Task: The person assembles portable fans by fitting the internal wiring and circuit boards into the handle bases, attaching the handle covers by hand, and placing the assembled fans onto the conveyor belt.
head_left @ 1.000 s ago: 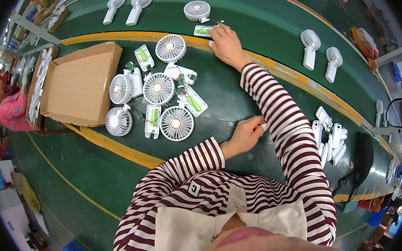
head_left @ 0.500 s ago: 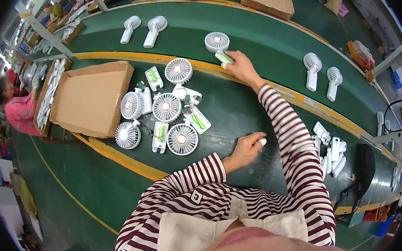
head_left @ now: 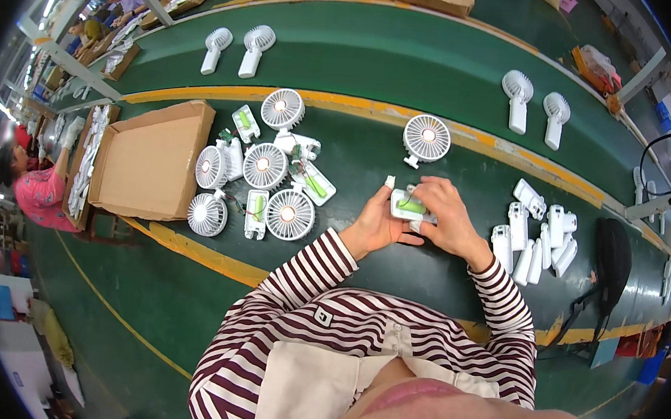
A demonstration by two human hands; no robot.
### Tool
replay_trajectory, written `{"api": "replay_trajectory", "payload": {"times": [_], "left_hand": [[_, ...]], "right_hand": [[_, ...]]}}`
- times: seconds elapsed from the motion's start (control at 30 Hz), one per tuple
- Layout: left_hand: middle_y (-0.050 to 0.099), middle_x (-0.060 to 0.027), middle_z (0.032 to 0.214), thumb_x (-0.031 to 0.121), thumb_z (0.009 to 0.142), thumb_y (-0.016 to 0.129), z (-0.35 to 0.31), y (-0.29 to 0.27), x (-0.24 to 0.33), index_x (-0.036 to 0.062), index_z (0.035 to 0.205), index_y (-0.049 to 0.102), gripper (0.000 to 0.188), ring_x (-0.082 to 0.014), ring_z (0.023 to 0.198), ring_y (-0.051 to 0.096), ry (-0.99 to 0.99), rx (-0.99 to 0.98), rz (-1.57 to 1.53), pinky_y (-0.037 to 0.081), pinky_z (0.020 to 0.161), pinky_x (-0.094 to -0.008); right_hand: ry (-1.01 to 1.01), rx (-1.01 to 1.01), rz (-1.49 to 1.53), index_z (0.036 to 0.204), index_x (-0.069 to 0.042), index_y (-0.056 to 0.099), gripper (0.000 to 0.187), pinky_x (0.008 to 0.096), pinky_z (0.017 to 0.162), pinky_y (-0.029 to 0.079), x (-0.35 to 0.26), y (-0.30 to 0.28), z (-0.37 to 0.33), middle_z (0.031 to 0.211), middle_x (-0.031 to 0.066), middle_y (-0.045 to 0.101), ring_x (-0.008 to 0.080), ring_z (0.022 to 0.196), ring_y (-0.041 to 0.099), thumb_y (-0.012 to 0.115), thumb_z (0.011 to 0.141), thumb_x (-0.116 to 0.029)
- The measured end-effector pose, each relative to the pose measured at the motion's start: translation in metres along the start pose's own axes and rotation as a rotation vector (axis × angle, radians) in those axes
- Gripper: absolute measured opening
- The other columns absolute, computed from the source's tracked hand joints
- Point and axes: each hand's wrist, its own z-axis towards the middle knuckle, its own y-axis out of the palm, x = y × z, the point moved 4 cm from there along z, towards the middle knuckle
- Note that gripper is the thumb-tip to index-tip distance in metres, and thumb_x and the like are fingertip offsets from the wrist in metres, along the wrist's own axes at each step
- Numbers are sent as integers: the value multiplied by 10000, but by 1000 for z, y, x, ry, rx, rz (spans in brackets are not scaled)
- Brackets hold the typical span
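In front of me both hands are at an opened white fan handle [head_left: 409, 207], whose inside shows a green battery. My left hand [head_left: 375, 222] holds it from the left and below, thumb up, with a white cover on the thumb tip. Curled over its top and right side are the fingers of my right hand [head_left: 451, 219], partly hiding it. Just beyond lies a round white fan head [head_left: 426, 139], grille up; any wire from it to the handle is hard to see. To the left sits a cluster of opened fans, among them a fan head [head_left: 290, 215] and a handle shell with a battery [head_left: 256, 214].
A cardboard tray [head_left: 150, 163] stands left of the fans. White handle shells [head_left: 517, 226] are piled at right, beside a black bag [head_left: 610, 270]. Finished-looking fans [head_left: 516, 98] lie on the green conveyor [head_left: 379, 55] beyond a yellow edge. A person in pink [head_left: 41, 190] works at far left.
My right hand has drawn the fan from the conveyor back to the table. My left hand has risen to meet it, and both now hold the handle. The view has shifted slightly.
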Motion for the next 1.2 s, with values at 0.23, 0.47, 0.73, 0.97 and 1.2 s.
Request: {"api": "replay_trajectory", "payload": {"times": [0.23,0.47,0.73,0.97,1.2], "left_hand": [[544,-172,1153,432,913,327,-9,2,-15,-3,1231,426,547,-358,975,570,-180,-108,54,518,748,-457],[521,-242,1152,200,901,361,-11,-2,-25,-90,1211,406,427,-355,996,567,-227,-27,132,484,838,-416],[519,-229,1154,177,905,406,-23,8,-24,-76,1248,373,427,-282,965,587,-142,-30,355,504,807,-364],[424,-264,1254,413,898,370,-23,14,-18,-85,1292,293,639,-353,1131,470,-100,-114,0,379,947,-438],[514,-236,1153,439,925,281,-11,14,-2,-62,1228,387,595,-349,1039,535,-11,29,288,426,905,-444]], "right_hand": [[-7,250,-17,1025,-20,568,395,403,856,394,14,-28,-7,1070,173,516,361,1003,465,631,686,-213],[518,338,-306,1116,-1,492,602,456,793,437,95,-3,26,1033,235,534,412,954,512,651,673,-376],[593,419,181,1217,32,449,708,334,728,478,99,12,36,922,164,604,255,845,593,730,627,-244],[532,609,1143,1147,45,508,418,249,813,452,35,-34,30,1032,76,598,155,923,576,625,750,-17],[550,523,1129,1225,-9,465,442,264,859,448,12,-34,-2,1088,47,578,120,972,564,597,807,-65]]}}
